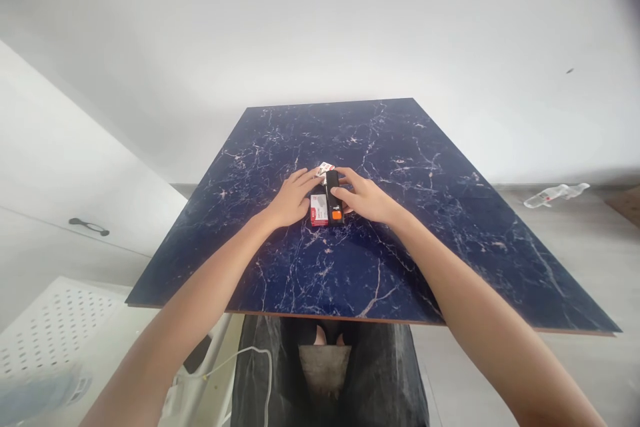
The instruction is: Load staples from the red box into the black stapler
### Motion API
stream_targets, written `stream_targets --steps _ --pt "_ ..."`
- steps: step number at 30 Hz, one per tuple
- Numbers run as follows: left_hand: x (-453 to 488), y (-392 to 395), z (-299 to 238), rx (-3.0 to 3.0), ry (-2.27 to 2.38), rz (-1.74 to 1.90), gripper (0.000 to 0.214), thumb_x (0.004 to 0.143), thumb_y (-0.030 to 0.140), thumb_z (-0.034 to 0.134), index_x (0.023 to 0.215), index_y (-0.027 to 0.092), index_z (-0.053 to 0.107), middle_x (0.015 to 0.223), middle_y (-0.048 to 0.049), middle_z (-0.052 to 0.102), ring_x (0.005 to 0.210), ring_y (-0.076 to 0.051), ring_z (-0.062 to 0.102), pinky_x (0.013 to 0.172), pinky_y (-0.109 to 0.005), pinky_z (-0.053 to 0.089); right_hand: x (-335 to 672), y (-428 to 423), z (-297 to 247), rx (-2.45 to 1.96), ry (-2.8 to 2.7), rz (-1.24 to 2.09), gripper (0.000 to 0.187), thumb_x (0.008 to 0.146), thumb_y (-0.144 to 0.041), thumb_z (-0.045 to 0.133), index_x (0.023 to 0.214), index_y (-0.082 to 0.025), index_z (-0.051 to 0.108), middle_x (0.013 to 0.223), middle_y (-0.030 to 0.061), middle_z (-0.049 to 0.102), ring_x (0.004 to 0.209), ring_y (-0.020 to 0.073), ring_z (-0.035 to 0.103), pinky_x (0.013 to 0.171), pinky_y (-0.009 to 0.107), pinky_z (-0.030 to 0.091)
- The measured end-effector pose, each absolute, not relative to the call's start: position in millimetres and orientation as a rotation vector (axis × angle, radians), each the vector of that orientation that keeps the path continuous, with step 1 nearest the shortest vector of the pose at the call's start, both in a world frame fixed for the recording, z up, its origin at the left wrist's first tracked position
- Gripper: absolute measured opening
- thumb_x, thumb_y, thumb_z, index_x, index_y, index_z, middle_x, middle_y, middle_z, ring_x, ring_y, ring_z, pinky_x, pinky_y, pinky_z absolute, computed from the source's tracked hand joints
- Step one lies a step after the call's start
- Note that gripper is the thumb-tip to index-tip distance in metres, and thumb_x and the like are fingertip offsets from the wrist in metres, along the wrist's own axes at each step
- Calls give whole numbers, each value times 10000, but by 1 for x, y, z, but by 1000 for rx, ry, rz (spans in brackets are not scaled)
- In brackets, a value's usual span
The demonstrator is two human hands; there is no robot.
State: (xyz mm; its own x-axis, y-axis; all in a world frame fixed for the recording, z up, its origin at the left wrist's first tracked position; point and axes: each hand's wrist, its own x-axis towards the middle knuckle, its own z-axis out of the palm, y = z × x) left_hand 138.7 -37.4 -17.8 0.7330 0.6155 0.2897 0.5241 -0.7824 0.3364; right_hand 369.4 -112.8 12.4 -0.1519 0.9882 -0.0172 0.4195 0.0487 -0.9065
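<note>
My right hand (364,197) grips a slim black oblong item (333,184) with an orange patch at its near end; its exact kind is unclear. The thumb lies on top of it and the fingers reach round its far right side. My left hand (293,199) has its fingers stretched out toward a small white-and-red piece (325,168) at the far end, its fingertips at that piece. Against the black item's left side lies a small red-and-white box (319,210), close to my left thumb. The contact points are partly hidden.
All this rests on a dark blue marble-patterned table (320,273) set against a white wall. At left are a cabinet handle (89,226), a perforated white panel (55,327) and a white cable (270,367). A clear plastic item (556,195) lies beyond the table's right side.
</note>
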Motion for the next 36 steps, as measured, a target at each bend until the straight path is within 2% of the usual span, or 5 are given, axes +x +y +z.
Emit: stream_targets --steps 6,11,19,30,36 --pt "134 -28 -19 2680 1022 830 575 846 -35 427 1278 231 697 1254 -46 728 1363 -294 452 1138 -542 401 367 -111 10 -1459 -1632 1084 561 968 -382 565 1502 -289 424 1434 94 616 770 179 737 677 361 673" --pt "125 -28 -18 2675 1012 769 529 885 4 454 1322 210 670 1325 -71 688 1227 -272 544 1090 -499 433 367 -110 9 -1466 -1640 1084 574 965 -384 559 1512 -292 412 1448 86 611 753 174 735 681 355 672" --pt "131 -39 -17 2644 949 572 658 838 -63 368 1388 199 619 1049 -74 693 987 -243 570 930 -409 503 368 -111 8 -1438 -1636 1095 573 966 -409 557 1509 -291 415 1449 87 610 775 180 732 701 381 685" --pt "125 -33 -22 2596 897 680 626 821 -47 414 1298 256 683 1390 -85 545 1298 -272 523 1146 -532 436 368 -111 9 -1463 -1644 1097 582 967 -411 553 1518 -294 406 1459 88 604 752 169 726 716 379 674" --pt "114 -40 -1 2480 722 334 998 807 206 749 1636 383 223 1711 -57 189 1562 -359 227 1241 -576 312 362 -115 8 -1667 -1599 953 586 964 -475 558 1497 -257 448 1363 106 674 817 219 747 808 405 626"
